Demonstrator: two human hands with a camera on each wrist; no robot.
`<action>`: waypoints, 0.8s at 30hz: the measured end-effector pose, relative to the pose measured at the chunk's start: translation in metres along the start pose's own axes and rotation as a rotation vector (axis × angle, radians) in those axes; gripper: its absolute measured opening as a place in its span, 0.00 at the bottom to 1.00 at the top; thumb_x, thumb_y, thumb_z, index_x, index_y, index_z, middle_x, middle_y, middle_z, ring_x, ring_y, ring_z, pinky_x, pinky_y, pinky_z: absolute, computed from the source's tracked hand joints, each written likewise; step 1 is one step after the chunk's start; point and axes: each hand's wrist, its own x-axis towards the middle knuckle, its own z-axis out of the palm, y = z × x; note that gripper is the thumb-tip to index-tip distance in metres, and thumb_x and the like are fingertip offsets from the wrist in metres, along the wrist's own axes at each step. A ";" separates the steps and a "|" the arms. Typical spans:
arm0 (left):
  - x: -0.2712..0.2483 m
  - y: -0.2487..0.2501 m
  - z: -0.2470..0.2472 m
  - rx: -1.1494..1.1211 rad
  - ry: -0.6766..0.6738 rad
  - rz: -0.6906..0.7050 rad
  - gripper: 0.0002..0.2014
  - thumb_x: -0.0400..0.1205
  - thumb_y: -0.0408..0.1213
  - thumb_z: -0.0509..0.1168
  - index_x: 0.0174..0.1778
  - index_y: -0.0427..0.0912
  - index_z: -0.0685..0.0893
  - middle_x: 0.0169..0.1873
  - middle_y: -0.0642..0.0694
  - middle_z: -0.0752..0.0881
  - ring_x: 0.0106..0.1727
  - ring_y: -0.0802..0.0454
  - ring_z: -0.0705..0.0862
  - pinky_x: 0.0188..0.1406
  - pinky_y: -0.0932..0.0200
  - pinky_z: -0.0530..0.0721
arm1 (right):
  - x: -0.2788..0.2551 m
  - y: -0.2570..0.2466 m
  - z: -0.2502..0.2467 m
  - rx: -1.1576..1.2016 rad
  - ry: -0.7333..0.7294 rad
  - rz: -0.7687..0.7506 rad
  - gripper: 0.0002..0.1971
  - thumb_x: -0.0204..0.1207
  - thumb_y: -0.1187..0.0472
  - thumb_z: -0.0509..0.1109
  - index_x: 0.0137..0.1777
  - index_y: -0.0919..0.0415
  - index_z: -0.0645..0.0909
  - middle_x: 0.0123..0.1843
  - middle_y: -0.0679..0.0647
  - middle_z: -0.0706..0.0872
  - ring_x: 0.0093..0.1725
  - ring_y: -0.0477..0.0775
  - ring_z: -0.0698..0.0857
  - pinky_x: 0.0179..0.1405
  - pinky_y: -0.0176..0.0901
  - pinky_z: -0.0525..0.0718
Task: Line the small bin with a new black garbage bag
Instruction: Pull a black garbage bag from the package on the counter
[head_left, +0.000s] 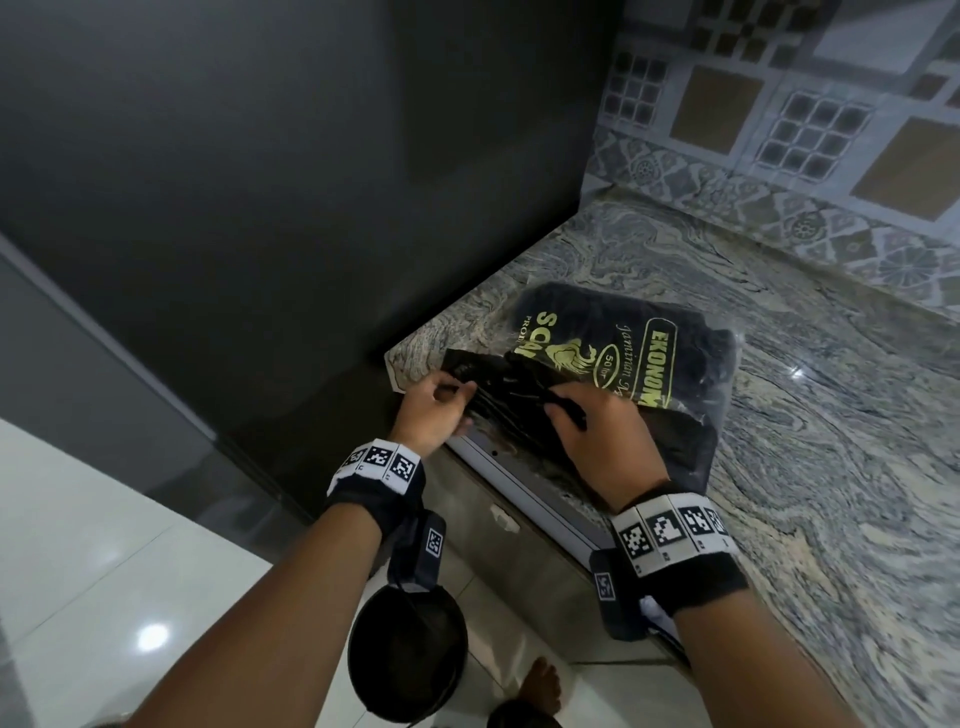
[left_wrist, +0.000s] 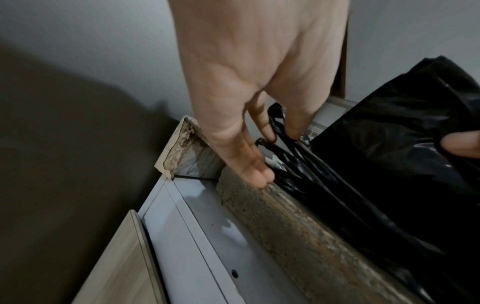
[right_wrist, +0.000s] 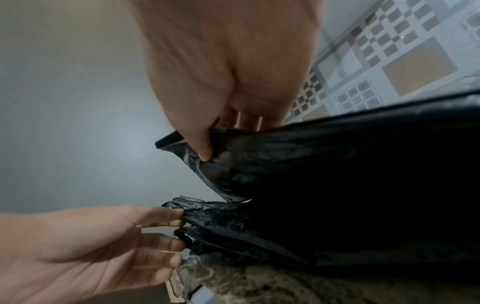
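A folded black garbage bag (head_left: 509, 400) lies at the corner of the marbled countertop (head_left: 810, 415), half over a clear pack of black bags (head_left: 623, 338) with gold print. My left hand (head_left: 441, 402) pinches the bag's left edge between thumb and fingers (left_wrist: 272, 131). My right hand (head_left: 566, 410) pinches another fold of the same bag (right_wrist: 285, 164) with its thumb (right_wrist: 202, 148) on top. The small dark round bin (head_left: 408, 649) stands on the floor below my left wrist, with no liner visible in it.
A dark tall appliance or wall (head_left: 234, 182) rises left of the counter. Patterned tiles (head_left: 779, 119) back the counter. Below the counter edge is a grey cabinet front (head_left: 530, 493). A bare foot (head_left: 540, 686) stands on the pale floor tiles (head_left: 104, 571) beside the bin.
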 end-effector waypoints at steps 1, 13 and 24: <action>0.000 -0.001 0.001 -0.009 0.005 0.003 0.04 0.81 0.39 0.66 0.46 0.42 0.82 0.38 0.44 0.86 0.36 0.48 0.87 0.45 0.48 0.90 | -0.002 -0.001 -0.002 0.008 -0.012 -0.008 0.11 0.78 0.58 0.69 0.59 0.58 0.86 0.51 0.54 0.92 0.48 0.54 0.89 0.50 0.53 0.88; -0.034 -0.007 -0.013 -0.135 0.007 0.024 0.26 0.78 0.34 0.70 0.68 0.42 0.66 0.37 0.46 0.83 0.39 0.50 0.83 0.43 0.50 0.85 | -0.052 -0.033 -0.021 0.157 0.025 -0.042 0.11 0.77 0.63 0.71 0.58 0.59 0.87 0.51 0.52 0.91 0.47 0.42 0.85 0.50 0.31 0.81; -0.041 0.000 -0.014 -0.192 0.103 0.220 0.24 0.76 0.23 0.66 0.63 0.46 0.66 0.34 0.48 0.75 0.35 0.57 0.75 0.34 0.74 0.79 | -0.053 -0.026 -0.021 0.207 -0.039 0.064 0.14 0.77 0.51 0.70 0.61 0.54 0.83 0.50 0.51 0.91 0.48 0.47 0.89 0.52 0.46 0.89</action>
